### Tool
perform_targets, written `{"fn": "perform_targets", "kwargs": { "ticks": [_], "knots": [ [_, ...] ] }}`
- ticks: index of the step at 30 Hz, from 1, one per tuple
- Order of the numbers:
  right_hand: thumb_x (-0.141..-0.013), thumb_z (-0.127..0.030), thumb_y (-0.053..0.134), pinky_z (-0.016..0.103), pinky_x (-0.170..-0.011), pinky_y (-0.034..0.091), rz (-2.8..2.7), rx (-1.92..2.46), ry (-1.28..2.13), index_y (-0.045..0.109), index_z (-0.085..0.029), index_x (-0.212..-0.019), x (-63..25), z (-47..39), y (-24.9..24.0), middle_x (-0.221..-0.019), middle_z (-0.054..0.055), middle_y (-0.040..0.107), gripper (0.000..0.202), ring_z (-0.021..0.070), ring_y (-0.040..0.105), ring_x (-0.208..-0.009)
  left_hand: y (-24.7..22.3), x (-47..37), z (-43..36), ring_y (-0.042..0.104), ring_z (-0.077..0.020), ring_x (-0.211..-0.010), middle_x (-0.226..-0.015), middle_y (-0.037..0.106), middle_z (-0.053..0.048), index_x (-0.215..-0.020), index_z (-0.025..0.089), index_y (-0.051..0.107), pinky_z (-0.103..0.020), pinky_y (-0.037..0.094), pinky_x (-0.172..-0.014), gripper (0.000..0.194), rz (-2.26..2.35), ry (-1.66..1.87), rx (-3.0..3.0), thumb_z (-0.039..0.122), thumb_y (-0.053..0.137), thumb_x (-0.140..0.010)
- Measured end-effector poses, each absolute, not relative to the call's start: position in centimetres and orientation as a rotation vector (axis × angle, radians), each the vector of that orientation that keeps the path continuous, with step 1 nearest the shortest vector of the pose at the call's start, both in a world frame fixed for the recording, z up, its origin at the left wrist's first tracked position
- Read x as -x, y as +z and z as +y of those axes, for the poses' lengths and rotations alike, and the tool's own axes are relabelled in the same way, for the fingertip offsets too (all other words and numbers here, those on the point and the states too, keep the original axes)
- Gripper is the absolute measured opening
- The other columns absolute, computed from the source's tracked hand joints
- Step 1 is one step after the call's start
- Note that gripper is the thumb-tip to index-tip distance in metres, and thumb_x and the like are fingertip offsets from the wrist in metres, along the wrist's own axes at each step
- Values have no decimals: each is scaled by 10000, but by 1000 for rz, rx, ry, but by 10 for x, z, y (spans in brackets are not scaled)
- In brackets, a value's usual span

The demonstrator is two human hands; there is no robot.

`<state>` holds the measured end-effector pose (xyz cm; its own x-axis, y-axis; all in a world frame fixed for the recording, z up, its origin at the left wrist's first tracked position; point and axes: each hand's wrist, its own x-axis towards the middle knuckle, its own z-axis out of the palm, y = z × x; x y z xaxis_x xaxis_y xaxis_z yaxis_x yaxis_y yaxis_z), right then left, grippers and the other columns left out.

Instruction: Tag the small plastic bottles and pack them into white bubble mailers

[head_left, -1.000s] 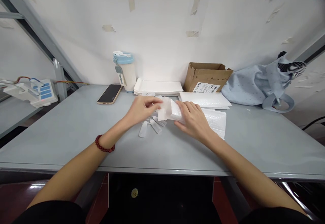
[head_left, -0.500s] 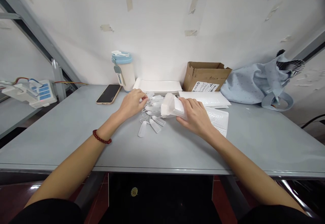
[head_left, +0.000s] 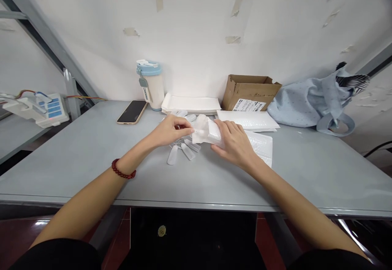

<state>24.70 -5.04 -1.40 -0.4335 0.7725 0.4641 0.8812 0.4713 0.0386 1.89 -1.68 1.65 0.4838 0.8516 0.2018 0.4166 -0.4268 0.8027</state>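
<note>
At frame center, the right hand (head_left: 234, 144) gripped a mailer (head_left: 214, 134); the left hand (head_left: 170, 129) was narrow, contents indeterminable. Slack mailer edges risked snagging.

Dark red beaded bracelet (head_left: 122, 174) on the left wrist, black sleeves (head_left: 61, 255) on both arms

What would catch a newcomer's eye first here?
Mid-table, the right hand grips a white bubble mailer, with the left hand at its open end and pale tags nearby. Behind them, a lidded cup stands left of a cardboard box. A blue bag slumps toward the right.
</note>
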Motion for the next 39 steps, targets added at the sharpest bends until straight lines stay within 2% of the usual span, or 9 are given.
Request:
{"fn": "perform_targets", "kwargs": {
  "ticks": [9,14,19,24,27,29,33,36,39],
  "knots": [
    [-777,-333,561,398,-771,428,-2397,1257,-429,477,-49,-1261,-239,-55,-20,-1080,180,611,567,312,533,-939,-5,-39,-28,443,-99,-564,-591,545,-3,-605,141,647,-240,292,-538,322,976,928,-2635,208,471,-866],
    [-781,-376,584,391,-772,427,-2420,1258,-452,475,-42,-1272,-235,-56,-23,-1042,170,603,604,302,524,-905,-10,-42,-34,416,-120,-543,-560,532,-17,-556,147,572,-260,254,-515,282,990,867,-2852,130,434,-800],
    [-776,-419,597,392,-780,419,-2460,1284,-452,455,-33,-1301,-233,-58,-23,-1042,170,590,667,304,508,-903,-4,-43,-39,440,-124,-596,-653,563,-23,-603,147,541,-262,269,-533,216,865,748,-2799,88,414,-766],
    [-775,-444,587,394,-787,407,-2444,1337,-444,458,-42,-1301,-235,-56,-22,-1074,178,573,675,306,489,-920,4,-42,-39,298,-84,-507,-518,356,41,-527,163,365,-254,221,-506,219,867,665,-2534,86,432,-721],
    [-764,-436,594,397,-796,402,-2451,1326,-429,446,-41,-1318,-234,-57,-22,-1072,173,568,696,307,483,-925,7,-42,-39,258,-72,-484,-489,292,54,-498,168,320,-244,195,-482,236,861,624,-2325,88,437,-687],
    [-756,-442,596,399,-798,401,-2453,1315,-419,437,-32,-1325,-233,-57,-23,-1066,174,568,719,309,480,-925,9,-44,-42,261,-65,-458,-462,310,58,-478,166,348,-236,198,-464,243,865,555,-2166,102,443,-692],
    [-755,-460,581,406,-800,396,-2446,1295,-419,419,-15,-1332,-231,-58,-24,-1076,189,570,746,321,474,-940,11,-49,-48,345,-69,-439,-450,439,42,-475,157,475,-224,259,-462,255,946,493,-1972,144,452,-729],
    [-771,-470,560,411,-794,393,-2443,1307,-412,418,-26,-1328,-232,-57,-23,-1077,192,568,726,320,474,-931,14,-48,-49,324,-69,-430,-436,425,44,-460,157,479,-226,249,-454,301,985,476,-2015,175,460,-760],
    [-790,-481,539,433,-819,383,-2434,1339,-393,403,-34,-1342,-234,-56,-19,-1110,198,563,723,324,478,-956,18,-42,-43,370,-80,-463,-470,476,38,-548,155,563,-226,270,-476,271,1228,781,-2108,261,528,-796]
  ]
}}
